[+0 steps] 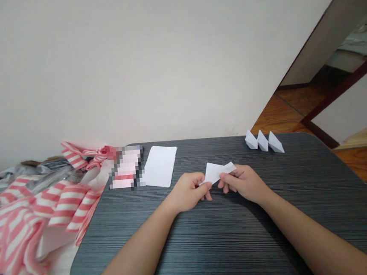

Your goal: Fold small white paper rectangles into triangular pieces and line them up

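Observation:
A small folded piece of white paper point(216, 171) is held just above the dark striped table point(211, 237), between both hands. My left hand point(188, 192) pinches its lower left corner with curled fingers. My right hand point(243, 182) grips its right end between thumb and fingers. A stack of flat white paper sheets point(160, 165) lies to the left of my hands, near the table's far edge. Three folded white paper triangles point(263, 142) stand in a row at the far right of the table.
Red-and-white striped cloth point(33, 219) is piled off the table's left edge, partly over its corner. A blurred-out patch point(125, 168) sits beside the paper stack. A pale wall runs behind the table; wooden floor point(274, 112) and a doorway show at right.

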